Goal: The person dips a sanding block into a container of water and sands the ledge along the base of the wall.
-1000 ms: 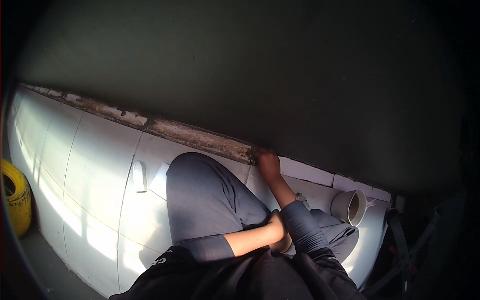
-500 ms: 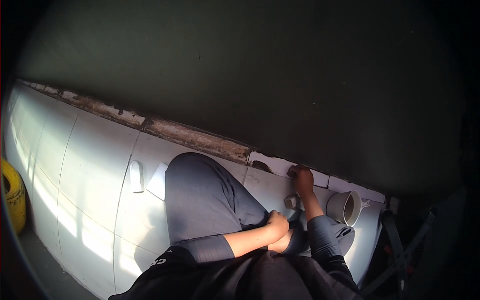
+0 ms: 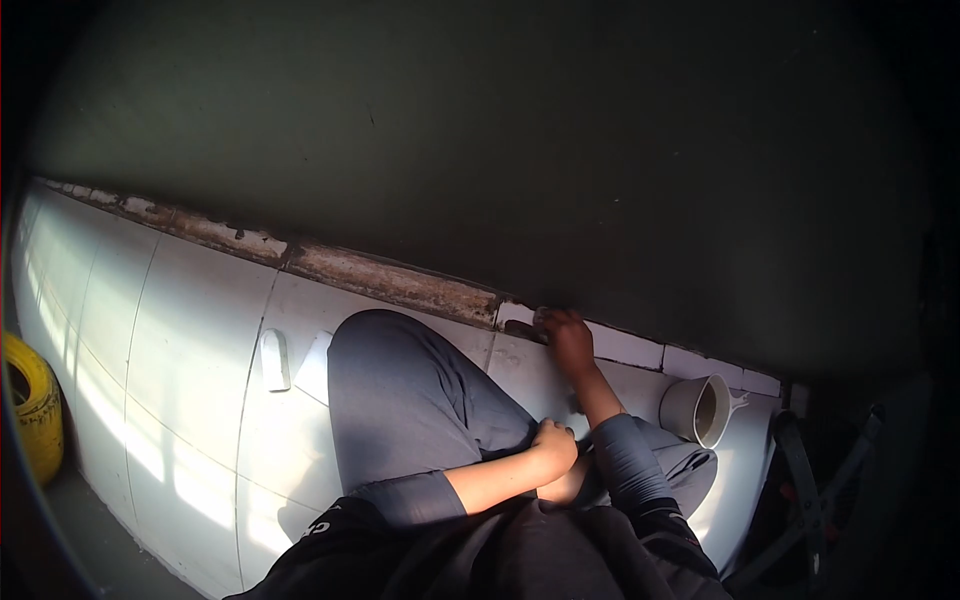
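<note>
My right hand (image 3: 567, 340) is at the foot of the dark wall, its bent fingers against the white skirting tile (image 3: 625, 347), beside a dark patch (image 3: 522, 330) on it. Something small and pale shows at the fingertips, too unclear to name. My left hand (image 3: 555, 450) rests curled in my lap, and its palm is hidden. A small block (image 3: 574, 403) on the floor is mostly covered by my right forearm. To the right of that forearm a white dipper (image 3: 685, 411) with a handle stands on the tiles.
Left of my knee lie a white oblong object (image 3: 274, 360) and a flat white piece (image 3: 316, 366). A yellow round container (image 3: 38, 415) is at the far left. Dark folding legs (image 3: 810, 500) stand at the right. The skirting further left (image 3: 390, 278) is brown and worn.
My right hand has moved left along the skirting to the dark patch, and its forearm now covers most of the small block. The left hand stays in place.
</note>
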`<state>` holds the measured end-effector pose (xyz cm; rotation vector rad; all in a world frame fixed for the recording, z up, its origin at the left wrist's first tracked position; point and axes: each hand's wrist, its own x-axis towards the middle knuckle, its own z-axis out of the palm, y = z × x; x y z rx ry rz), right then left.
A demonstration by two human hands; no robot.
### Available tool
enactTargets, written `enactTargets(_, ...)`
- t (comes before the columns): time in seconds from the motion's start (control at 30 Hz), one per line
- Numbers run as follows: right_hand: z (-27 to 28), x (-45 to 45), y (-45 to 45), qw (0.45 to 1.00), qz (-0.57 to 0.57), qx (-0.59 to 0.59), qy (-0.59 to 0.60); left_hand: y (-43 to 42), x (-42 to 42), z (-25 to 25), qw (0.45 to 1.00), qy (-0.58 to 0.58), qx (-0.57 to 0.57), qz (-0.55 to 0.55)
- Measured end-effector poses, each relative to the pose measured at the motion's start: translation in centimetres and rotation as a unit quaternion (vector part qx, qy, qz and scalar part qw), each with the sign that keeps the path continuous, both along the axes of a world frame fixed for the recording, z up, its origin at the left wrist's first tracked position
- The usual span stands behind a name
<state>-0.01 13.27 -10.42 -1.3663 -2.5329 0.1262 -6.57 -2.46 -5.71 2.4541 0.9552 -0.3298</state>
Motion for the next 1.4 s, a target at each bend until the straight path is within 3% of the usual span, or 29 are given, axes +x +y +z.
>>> enactTargets(0.23, 1.3, 9.4, -0.6, 0.987, -0.150, -0.023, -0.045, 0.1, -0.3, 1.0, 1.000, -0.015, -0.001, 0.022)
enactTargets(0.3, 1.3, 10.3, 0.1, 0.956, -0.208, -0.126, -0.166, 0.2, -0.1, 0.9, 1.000, -0.001, -0.008, 0.019)
enactTargets(0.33, 1.8, 9.3, 0.0, 0.956, -0.208, -0.125, -0.166, 0.2, 0.0, 0.9, 1.000, -0.002, -0.008, 0.019)
enactTargets(0.4, 3.1, 4.7, -0.4, 0.980, -0.176, -0.069, -0.058, 0.2, 0.1, 0.8, 1.000, 0.001, -0.011, 0.013)
enactTargets(0.47, 2.4, 1.5, -0.2, 0.997, -0.069, -0.018, -0.009, 0.2, -0.2, 0.9, 1.000, -0.001, -0.012, 0.005)
enactTargets(0.57, 0.5, -1.3, -0.1, 0.999, -0.010, -0.018, -0.034, 0.3, -0.5, 0.6, 1.000, -0.017, -0.011, 0.003)
enactTargets(0.87, 2.0, 10.1, -0.7, 0.997, -0.066, -0.043, -0.012, 0.3, -0.3, 0.9, 1.000, -0.012, -0.008, 0.016)
enactTargets(1.03, 3.1, 12.1, -0.3, 0.960, -0.202, -0.130, -0.144, 0.3, -0.2, 1.0, 1.000, -0.008, -0.013, 0.016)
enactTargets(1.07, 3.3, 10.6, -0.3, 0.980, -0.165, -0.095, -0.053, 0.4, -0.2, 1.1, 1.000, -0.008, -0.013, 0.016)
enactTargets(1.2, 3.5, 2.0, -0.4, 0.997, -0.037, -0.042, 0.051, 0.5, -0.5, 0.8, 1.000, -0.018, -0.020, 0.011)
enactTargets(1.4, 1.3, 0.4, -0.6, 0.999, 0.009, -0.050, 0.008, 0.7, -1.2, 0.6, 0.999, -0.039, -0.015, 0.008)
